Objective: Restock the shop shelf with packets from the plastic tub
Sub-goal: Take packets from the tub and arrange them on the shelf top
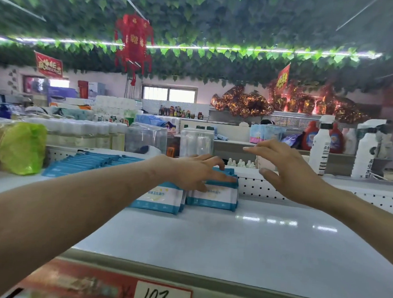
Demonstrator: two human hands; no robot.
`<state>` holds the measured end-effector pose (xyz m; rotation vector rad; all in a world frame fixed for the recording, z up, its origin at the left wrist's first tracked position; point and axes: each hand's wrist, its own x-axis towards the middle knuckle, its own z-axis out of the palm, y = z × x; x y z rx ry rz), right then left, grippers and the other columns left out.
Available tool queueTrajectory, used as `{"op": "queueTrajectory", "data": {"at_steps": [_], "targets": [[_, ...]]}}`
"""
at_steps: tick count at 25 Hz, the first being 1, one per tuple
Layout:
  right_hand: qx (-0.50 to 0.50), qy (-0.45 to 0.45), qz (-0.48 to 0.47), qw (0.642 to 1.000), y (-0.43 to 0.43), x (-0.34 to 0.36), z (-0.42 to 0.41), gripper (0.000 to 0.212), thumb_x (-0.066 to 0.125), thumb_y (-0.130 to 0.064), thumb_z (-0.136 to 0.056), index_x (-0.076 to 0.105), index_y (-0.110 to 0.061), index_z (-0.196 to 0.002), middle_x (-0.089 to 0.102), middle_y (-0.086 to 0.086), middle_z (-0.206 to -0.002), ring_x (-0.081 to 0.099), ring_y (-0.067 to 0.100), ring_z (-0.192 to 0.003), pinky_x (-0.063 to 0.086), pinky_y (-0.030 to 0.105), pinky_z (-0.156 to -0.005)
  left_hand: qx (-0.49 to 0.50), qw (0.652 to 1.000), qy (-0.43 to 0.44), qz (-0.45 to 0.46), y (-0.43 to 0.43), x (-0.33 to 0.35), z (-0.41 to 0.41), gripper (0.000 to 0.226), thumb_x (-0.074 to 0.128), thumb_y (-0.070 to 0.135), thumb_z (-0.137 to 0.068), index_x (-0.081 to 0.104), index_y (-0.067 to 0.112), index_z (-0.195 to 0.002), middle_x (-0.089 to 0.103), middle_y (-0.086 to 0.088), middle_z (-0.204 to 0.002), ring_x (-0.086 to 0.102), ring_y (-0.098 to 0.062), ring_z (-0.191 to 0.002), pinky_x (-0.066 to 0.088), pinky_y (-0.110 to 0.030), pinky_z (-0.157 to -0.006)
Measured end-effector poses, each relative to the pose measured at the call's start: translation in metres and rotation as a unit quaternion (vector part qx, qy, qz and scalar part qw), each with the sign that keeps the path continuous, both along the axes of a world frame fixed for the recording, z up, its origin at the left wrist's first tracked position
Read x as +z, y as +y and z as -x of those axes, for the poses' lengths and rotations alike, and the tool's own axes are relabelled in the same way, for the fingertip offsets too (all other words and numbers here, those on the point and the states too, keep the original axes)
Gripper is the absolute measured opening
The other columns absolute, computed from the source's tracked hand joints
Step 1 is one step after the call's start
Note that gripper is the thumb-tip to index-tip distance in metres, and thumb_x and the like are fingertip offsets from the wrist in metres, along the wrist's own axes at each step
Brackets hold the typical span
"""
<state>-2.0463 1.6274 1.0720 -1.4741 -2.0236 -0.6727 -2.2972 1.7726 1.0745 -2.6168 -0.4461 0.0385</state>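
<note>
Hands reach over the shelf (266, 240): the left hand (196, 172) lays nearly straight fingers along the top of the packets (213, 197), while the right hand (288, 170) hovers released beside them. The packets stand on their long edges, printed faces toward the camera, long axis along the perforated back panel (262, 187). A green bag (22, 147) sits far left and spray bottles (320, 145) behind right.
</note>
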Motion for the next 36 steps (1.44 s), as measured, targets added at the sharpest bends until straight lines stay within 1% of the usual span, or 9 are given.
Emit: {"op": "queueTrajectory", "data": {"at_steps": [6, 10, 13, 17, 20, 23, 29, 33, 36], "targets": [[0.058, -0.012, 0.031, 0.998, 0.032, 0.021, 0.100, 0.057, 0.067, -0.016, -0.094, 0.049, -0.037, -0.145, 0.055, -0.003, -0.135, 0.050, 0.017, -0.121, 0.043, 0.048, -0.106, 0.095, 0.986, -0.138, 0.022, -0.023, 0.036, 0.132, 0.067, 0.057, 0.040, -0.103, 0.022, 0.044, -0.160, 0.035, 0.003, -0.157, 0.032, -0.023, -0.143, 0.032, -0.052, -0.119], [0.203, -0.053, 0.054, 0.976, 0.070, 0.021, 0.242, 0.050, 0.064, -0.017, -0.093, 0.055, -0.030, -0.141, 0.061, -0.003, -0.123, 0.054, 0.012, -0.106, 0.049, 0.046, -0.096, 0.243, 0.950, -0.195, 0.021, -0.052, 0.024, 0.288, 0.064, 0.060, 0.036, -0.102, 0.032, 0.040, -0.158, 0.040, 0.005, -0.158, 0.037, -0.020, -0.143, 0.035, -0.046, -0.116], [0.313, -0.062, 0.096, 0.943, 0.085, 0.003, 0.375, 0.047, 0.064, -0.017, -0.093, 0.058, -0.027, -0.139, 0.062, -0.001, -0.128, 0.054, 0.011, -0.106, 0.047, 0.040, -0.099, 0.332, 0.918, -0.214, 0.025, -0.088, 0.000, 0.407, 0.063, 0.063, 0.034, -0.100, 0.036, 0.035, -0.157, 0.048, -0.001, -0.151, 0.047, -0.025, -0.137, 0.041, -0.043, -0.113], [0.418, -0.120, 0.143, 0.889, 0.077, -0.051, 0.548, 0.044, 0.060, -0.026, -0.095, 0.058, -0.024, -0.139, 0.060, 0.004, -0.126, 0.056, 0.021, -0.114, 0.045, 0.042, -0.101, 0.485, 0.842, -0.231, 0.049, -0.167, -0.051, 0.566, 0.062, 0.056, 0.045, -0.100, 0.034, 0.037, -0.158, 0.042, 0.001, -0.159, 0.043, -0.025, -0.142, 0.039, -0.044, -0.114], [0.455, -0.160, 0.188, 0.856, 0.065, -0.104, 0.641, 0.046, 0.057, -0.033, -0.095, 0.054, -0.030, -0.141, 0.056, 0.000, -0.131, 0.053, 0.022, -0.123, 0.045, 0.044, -0.104, 0.573, 0.779, -0.240, 0.081, -0.239, -0.108, 0.655, 0.062, 0.056, 0.046, -0.099, 0.035, 0.036, -0.157, 0.049, -0.001, -0.151, 0.050, -0.026, -0.137, 0.043, -0.045, -0.110], [0.481, -0.159, 0.241, 0.828, 0.052, -0.163, 0.704, 0.047, 0.059, -0.025, -0.096, 0.054, -0.030, -0.142, 0.055, -0.002, -0.127, 0.053, 0.021, -0.119, 0.046, 0.043, -0.102, 0.639, 0.716, -0.259, 0.109, -0.299, -0.169, 0.703, 0.062, 0.060, 0.035, -0.101, 0.036, 0.029, -0.158, 0.050, -0.001, -0.149, 0.051, -0.024, -0.133, 0.044, -0.040, -0.109], [0.484, -0.167, 0.383, 0.769, 0.009, -0.305, 0.781, 0.051, 0.060, -0.017, -0.094, 0.054, -0.023, -0.144, 0.050, 0.004, -0.143, 0.050, 0.025, -0.132, 0.040, 0.032, -0.104, 0.702, 0.619, -0.289, 0.202, -0.374, -0.327, 0.737, 0.064, 0.065, 0.033, -0.095, 0.043, 0.027, -0.154, 0.053, -0.004, -0.146, 0.052, -0.026, -0.133, 0.043, -0.040, -0.111], [0.476, -0.235, 0.440, 0.724, -0.018, -0.402, 0.794, 0.048, 0.058, -0.014, -0.090, 0.058, -0.017, -0.139, 0.053, 0.007, -0.137, 0.054, 0.026, -0.126, 0.043, 0.035, -0.107, 0.704, 0.600, -0.262, 0.276, -0.404, -0.428, 0.719, 0.057, 0.060, 0.032, -0.094, 0.051, 0.024, -0.149, 0.046, -0.006, -0.154, 0.047, -0.027, -0.139, 0.039, -0.033, -0.113], [0.479, -0.264, 0.436, 0.715, -0.029, -0.449, 0.793, 0.043, 0.056, -0.017, -0.089, 0.062, -0.018, -0.132, 0.052, 0.005, -0.136, 0.054, 0.027, -0.123, 0.044, 0.040, -0.106, 0.710, 0.607, -0.234, 0.270, -0.418, -0.473, 0.719, 0.053, 0.058, 0.036, -0.091, 0.056, 0.030, -0.144, 0.041, -0.006, -0.157, 0.042, -0.029, -0.143, 0.036, -0.038, -0.116]]}}
